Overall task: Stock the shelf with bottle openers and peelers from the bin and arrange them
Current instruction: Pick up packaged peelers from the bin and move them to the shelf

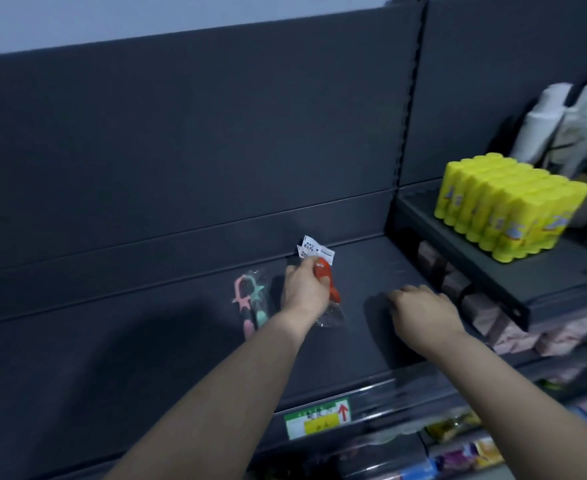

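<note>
Orange plastic tool in a clear bag (321, 268) is gripped by the left hand (304, 289) low over the dark shelf (146, 341), beside pink and mint bagged tools (250, 299); right hand (421, 311) rests curled, grasp impossible to tell; the slick bag could slide crooked onto its neighbours
</note>
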A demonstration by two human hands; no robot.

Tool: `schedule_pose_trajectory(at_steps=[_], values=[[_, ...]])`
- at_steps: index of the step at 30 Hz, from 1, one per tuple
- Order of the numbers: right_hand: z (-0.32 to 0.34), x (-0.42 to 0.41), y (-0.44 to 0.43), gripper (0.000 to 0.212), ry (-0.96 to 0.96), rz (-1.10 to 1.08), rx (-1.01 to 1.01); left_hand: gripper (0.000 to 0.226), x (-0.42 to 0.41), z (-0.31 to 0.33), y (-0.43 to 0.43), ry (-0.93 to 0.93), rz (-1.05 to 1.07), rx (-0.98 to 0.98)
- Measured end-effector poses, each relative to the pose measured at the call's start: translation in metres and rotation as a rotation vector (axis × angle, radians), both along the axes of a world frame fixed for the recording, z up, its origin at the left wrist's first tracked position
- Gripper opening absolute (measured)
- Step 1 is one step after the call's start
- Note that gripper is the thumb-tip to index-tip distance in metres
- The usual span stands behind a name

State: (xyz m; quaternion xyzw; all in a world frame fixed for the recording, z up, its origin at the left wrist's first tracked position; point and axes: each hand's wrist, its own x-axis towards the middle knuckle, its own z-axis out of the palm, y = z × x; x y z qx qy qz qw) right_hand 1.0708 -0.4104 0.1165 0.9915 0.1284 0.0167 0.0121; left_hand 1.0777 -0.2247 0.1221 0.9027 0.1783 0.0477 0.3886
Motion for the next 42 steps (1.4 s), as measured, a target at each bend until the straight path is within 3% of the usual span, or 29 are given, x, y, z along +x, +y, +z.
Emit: schedule_pose_trajectory(at_steps=[3, 6, 11, 16, 20, 30, 35, 42], values=[[-0.004, 0.005, -0.01, 0.029, 0.056, 0.051, 0.032, 0.044, 0.002, -0.008, -0.009, 0.141, -0.113, 0.359], [-0.005, 0.007, -0.014, 0.026, 0.056, 0.082, 0.052, 0.048, 0.007, -0.011, -0.015, 0.179, -0.07, 0.504], [0.004, 0.009, -0.012, 0.03, -0.009, 0.12, 0.118, 0.056, 0.019, -0.013, -0.03, 0.299, -0.151, 0.4], [0.017, 0.012, -0.008, 0.027, -0.155, 0.146, 0.119, 0.047, 0.005, -0.007, -0.013, 0.135, -0.006, 0.389], [0.018, 0.007, 0.019, 0.027, -0.163, 0.281, 0.144, 0.035, -0.031, 0.002, 0.021, 0.058, 0.134, 0.434], [0.015, -0.091, 0.163, 0.036, -0.133, 0.798, 0.199, 0.031, -0.234, 0.001, 0.13, 0.072, 0.584, 0.454], [0.002, -0.194, 0.239, 0.032, -0.076, 1.08, 0.238, 0.02, -0.372, -0.009, 0.164, 0.172, 0.781, 0.384], [-0.017, -0.36, 0.314, 0.028, 0.098, 1.297, 0.154, 0.025, -0.584, -0.035, 0.192, 0.373, 0.98, 0.23]])
